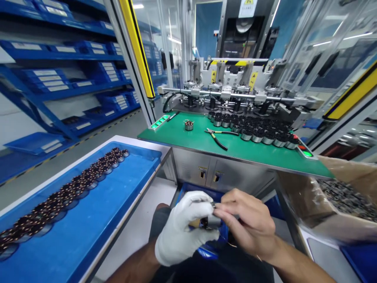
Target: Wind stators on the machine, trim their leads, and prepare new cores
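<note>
My left hand (188,224), in a white glove, is closed round a motor stator (213,221) with a silvery steel ring and black parts inside, held above my lap. My bare right hand (250,220) pinches at the stator's upper edge, thumb and fingertips pressed together; what lies between them is hidden. Short bits of copper-coloured wire show below that hand. On the green worktop (182,141) lie black-and-yellow side cutters (218,137) with their jaws apart. A single wound stator (189,125) with loose wire ends stands left of them.
Rows of black-topped stators (256,127) fill the worktop's right side, before a winding machine (229,92). At left, a blue tray (118,184) carries copper-wound stators (73,188). A cardboard box (297,196) of small metal parts stands right. A blue bin (191,188) sits beneath my hands.
</note>
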`<state>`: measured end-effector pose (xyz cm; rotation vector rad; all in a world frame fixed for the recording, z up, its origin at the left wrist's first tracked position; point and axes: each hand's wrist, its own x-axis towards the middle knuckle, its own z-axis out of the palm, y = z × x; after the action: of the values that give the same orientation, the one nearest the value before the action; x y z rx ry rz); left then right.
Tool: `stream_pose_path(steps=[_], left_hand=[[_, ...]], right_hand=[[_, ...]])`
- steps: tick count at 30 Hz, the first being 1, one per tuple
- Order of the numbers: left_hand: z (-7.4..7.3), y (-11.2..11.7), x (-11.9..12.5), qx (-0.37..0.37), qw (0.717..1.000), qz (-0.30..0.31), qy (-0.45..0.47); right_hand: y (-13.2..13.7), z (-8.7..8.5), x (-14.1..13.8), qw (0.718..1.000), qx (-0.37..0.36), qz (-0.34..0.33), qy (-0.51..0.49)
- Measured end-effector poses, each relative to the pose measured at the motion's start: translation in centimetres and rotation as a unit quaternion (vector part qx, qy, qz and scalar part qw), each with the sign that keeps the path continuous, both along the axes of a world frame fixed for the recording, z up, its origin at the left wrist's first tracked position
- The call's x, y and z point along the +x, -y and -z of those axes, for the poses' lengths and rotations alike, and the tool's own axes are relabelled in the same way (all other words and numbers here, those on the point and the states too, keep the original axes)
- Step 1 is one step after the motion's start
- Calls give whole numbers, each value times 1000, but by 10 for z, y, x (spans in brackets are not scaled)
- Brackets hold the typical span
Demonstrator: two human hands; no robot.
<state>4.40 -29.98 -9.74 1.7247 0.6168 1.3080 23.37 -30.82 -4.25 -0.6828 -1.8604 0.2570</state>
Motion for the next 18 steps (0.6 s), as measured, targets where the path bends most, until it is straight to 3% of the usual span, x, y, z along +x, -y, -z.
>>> stream_pose_path(steps=[3,5,7,11,14,18], left_hand=[[2,-2,-7,37,998,-28,-33],[1,-3,-10,40,997,-64,-26],[1,-3,-12,35,995,-96,-17],[2,1,-13,-8,990,-144,3],[-1,3,-15,-78,982,-173,28],[-8,4,-22,-149,977,-142,59]], right_hand=[[-30,-12,9,998,-48,-45,5],[-69,-20,17,995,-69,36,59],[-114,-26,23,958,-67,193,203],[-188,-24,25,901,-93,255,337],[-210,-18,23,859,-126,280,409],[-204,-14,28,819,-146,287,474]])
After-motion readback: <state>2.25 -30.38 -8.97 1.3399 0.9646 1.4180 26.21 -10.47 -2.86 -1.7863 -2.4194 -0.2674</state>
